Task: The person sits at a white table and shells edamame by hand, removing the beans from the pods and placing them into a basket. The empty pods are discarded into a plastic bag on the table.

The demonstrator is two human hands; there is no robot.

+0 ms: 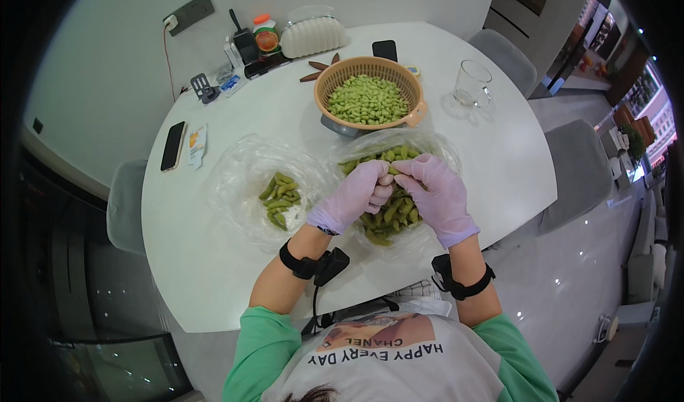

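Observation:
My left hand (359, 189) and my right hand (437, 196), both in thin pinkish-purple gloves, meet over a clear plastic bag (446, 144). Pinched between the fingertips of both is a green soybean pod (394, 170). Many more soybean pods (390, 215) fill that bag, partly hidden under my hands. To the left, a second clear plastic bag (230, 188) lies spread with a smaller pile of pods (279, 193); whether these are full or emptied I cannot tell. Beyond my hands stands an orange plastic colander (417, 116) of shelled green soybeans (368, 100).
Under the colander shows a grey base (337, 126). A glass mug (472, 84) stands at the right of the white table (214, 273). Phones (173, 146) (385, 50), a sachet (197, 145), a jar (265, 34) and a tissue holder (312, 36) lie around. Grey chairs (574, 172) flank it.

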